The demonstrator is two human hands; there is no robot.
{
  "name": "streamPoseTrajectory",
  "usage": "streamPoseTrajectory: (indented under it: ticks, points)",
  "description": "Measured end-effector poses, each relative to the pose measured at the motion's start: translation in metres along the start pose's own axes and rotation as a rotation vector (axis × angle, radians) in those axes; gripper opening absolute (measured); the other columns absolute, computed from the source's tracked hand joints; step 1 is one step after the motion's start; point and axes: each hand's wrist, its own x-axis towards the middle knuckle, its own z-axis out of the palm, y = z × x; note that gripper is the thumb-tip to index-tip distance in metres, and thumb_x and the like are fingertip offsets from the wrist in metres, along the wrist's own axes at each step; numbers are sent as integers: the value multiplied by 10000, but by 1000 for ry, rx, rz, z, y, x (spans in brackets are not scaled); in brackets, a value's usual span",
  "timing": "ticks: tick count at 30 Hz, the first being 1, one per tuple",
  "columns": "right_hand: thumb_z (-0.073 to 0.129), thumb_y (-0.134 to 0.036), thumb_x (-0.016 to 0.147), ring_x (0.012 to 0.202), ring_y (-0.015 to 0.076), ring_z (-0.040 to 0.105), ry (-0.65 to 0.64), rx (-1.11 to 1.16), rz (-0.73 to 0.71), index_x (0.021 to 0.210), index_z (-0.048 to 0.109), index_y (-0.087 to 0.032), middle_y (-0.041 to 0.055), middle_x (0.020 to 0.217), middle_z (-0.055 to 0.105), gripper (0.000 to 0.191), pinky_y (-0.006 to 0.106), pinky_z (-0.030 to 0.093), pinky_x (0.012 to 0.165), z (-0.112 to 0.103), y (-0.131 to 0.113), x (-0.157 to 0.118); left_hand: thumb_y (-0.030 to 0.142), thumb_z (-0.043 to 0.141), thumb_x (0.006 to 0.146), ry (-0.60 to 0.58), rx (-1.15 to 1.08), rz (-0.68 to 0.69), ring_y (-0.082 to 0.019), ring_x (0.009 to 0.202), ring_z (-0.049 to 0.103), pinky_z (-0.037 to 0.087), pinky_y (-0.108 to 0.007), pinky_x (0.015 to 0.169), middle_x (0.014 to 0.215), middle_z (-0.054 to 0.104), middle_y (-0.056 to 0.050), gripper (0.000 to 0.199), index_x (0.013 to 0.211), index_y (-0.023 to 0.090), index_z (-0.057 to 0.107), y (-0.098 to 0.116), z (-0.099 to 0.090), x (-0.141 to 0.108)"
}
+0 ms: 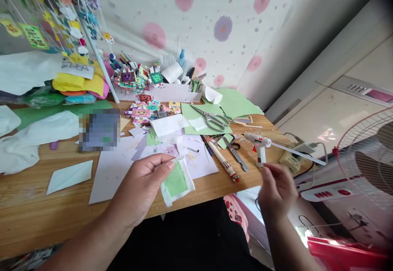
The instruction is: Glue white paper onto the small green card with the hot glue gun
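Between the thumb and fingers of my left hand (pixel 150 177) is a small green paper rectangle with a white border (pixel 175 179), held just over the table's front edge. My right hand (pixel 278 189), slightly blurred, is in front of the white hot glue gun (pixel 260 145), near the bottom of its handle. Its fingers are curled, and whatever they may hold is hidden. A long glue stick (pixel 297 153) sticks out of the gun's back. Left of the gun lie a grey metal blade-like tool (pixel 236 154) and a decorated white pen (pixel 221 159).
Scissors (pixel 211 118) rest on green paper (pixel 192 113). White sheets (pixel 107 172) and scraps cover the wooden table (pixel 30 217). Behind are pens in a white box (pixel 170 93) and paper figures (pixel 141 113). A power strip (pixel 290 160) and a fan (pixel 368 152) are at the right.
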Motion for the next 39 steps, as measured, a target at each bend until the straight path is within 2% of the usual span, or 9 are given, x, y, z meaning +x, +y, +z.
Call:
streamPoseTrajectory:
  ticks: [4, 8, 14, 19, 22, 27, 30, 34, 39]
  points:
    - [577, -398, 886, 823, 204, 612, -756, 480, 254, 909, 688, -208, 56, 859, 652, 221, 326, 483, 737, 38, -65, -9, 437, 616, 838, -86, 215, 105, -152, 751, 599, 437, -241, 694, 787, 706, 18, 235, 888, 236, 728, 9, 5, -7]
    - [651, -429, 820, 747, 159, 582, -1004, 712, 427, 850, 693, -187, 30, 802, 643, 247, 277, 476, 668, 69, -106, -5, 448, 595, 842, -65, 348, 147, -178, 821, 641, 464, -241, 700, 833, 725, 13, 270, 948, 242, 733, 15, 2, -17]
    - [686, -271, 756, 559, 108, 516, -997, 573, 328, 689, 621, -179, -10, 633, 602, 131, 230, 429, 518, 81, -123, -13, 417, 563, 857, 2, 417, 188, -179, 809, 672, 491, -230, 651, 807, 738, 12, 268, 928, 232, 744, 13, -5, -23]
    - [626, -77, 760, 655, 153, 623, -608, 330, -313, 735, 647, -167, 48, 705, 660, 96, 271, 506, 606, 80, -129, -26, 311, 543, 872, 145, 542, 360, -163, 806, 699, 518, -222, 695, 890, 768, 2, 222, 926, 226, 740, 9, 0, -23]
    - [626, -41, 751, 635, 165, 638, -440, 208, -493, 754, 655, -160, 67, 705, 680, 122, 283, 521, 585, 83, -133, -34, 265, 531, 883, 210, 635, 488, -150, 773, 711, 523, -209, 687, 874, 774, 3, 221, 948, 214, 736, 7, 4, -24]
    - [613, -62, 798, 654, 163, 646, -378, 194, -526, 815, 656, -187, 55, 728, 691, 133, 284, 541, 593, 87, -137, -38, 229, 536, 891, 318, 750, 691, -144, 719, 715, 529, -195, 667, 869, 778, -21, 214, 975, 173, 724, 6, 6, -24]
    - [586, -91, 840, 718, 176, 659, -434, 235, -484, 916, 661, -216, 66, 801, 696, 164, 304, 560, 638, 86, -140, -39, 211, 531, 891, 329, 788, 709, -151, 702, 712, 526, -201, 650, 859, 777, -25, 215, 995, 181, 717, 7, 5, -27]
    - [520, -67, 857, 884, 221, 636, -561, 296, -467, 1141, 630, -225, 118, 999, 669, 343, 372, 559, 742, 84, -138, -44, 229, 544, 886, 295, 713, 579, -171, 782, 712, 527, -222, 716, 930, 772, -30, 237, 1058, 199, 704, 10, 2, -31]
    - [516, -15, 816, 932, 249, 569, -653, 268, -468, 1206, 632, -191, 129, 1051, 631, 443, 408, 517, 773, 83, -136, -46, 358, 548, 897, 166, 338, 318, -185, 921, 675, 518, -245, 788, 1036, 744, -22, 274, 1091, 238, 700, 7, -5, -25]
